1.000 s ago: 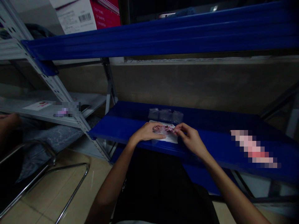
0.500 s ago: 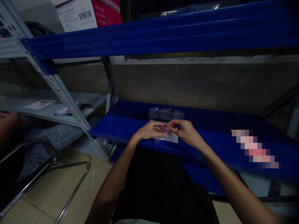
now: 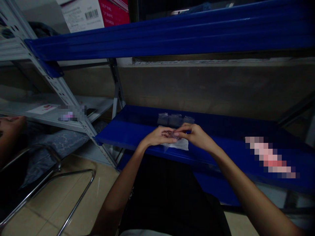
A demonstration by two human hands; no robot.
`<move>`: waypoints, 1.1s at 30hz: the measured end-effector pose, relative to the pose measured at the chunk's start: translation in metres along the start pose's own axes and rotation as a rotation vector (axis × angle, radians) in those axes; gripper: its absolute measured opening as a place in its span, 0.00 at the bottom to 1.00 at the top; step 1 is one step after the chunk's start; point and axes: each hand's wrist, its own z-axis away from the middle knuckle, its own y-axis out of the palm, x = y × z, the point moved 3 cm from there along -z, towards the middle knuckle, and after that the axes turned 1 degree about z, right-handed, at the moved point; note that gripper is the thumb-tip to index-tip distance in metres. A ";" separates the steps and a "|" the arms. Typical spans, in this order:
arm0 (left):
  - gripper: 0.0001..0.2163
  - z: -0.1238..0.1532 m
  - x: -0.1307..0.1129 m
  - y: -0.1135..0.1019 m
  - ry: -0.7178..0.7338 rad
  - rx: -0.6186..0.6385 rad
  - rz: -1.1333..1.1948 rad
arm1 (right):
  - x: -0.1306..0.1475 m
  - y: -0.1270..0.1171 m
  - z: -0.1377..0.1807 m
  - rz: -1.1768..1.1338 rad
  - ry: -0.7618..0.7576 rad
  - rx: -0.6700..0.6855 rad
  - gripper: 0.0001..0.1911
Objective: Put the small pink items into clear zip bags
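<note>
Bag (image 3: 171, 135) sits in the left grip (image 3: 155, 137), loosely curled round it; right grip (image 3: 199, 136) pinches there, can't tell on what; paper (image 3: 183, 144) beneath, clear bags (image 3: 176, 120) far.

Racks (image 3: 157, 38) and a barcoded carton (image 3: 85, 18) suggest a storeroom.

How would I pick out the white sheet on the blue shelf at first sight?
Find the blue shelf across the middle of the view, then the left hand and right hand close together over it. The white sheet lies beneath them, in front of the row of three clear bags. Unlike those see-through bags, its visible part is white.
</note>
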 end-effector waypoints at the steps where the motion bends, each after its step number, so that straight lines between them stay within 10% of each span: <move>1: 0.24 0.001 -0.001 -0.001 0.002 -0.014 -0.010 | -0.005 -0.001 0.001 -0.037 0.005 -0.016 0.14; 13: 0.27 0.007 -0.002 -0.014 -0.053 -0.159 -0.094 | -0.083 0.036 0.027 0.316 -0.012 -0.100 0.11; 33: 0.26 0.002 0.003 -0.008 -0.040 -0.111 -0.155 | -0.067 0.024 0.018 0.178 0.024 -0.135 0.09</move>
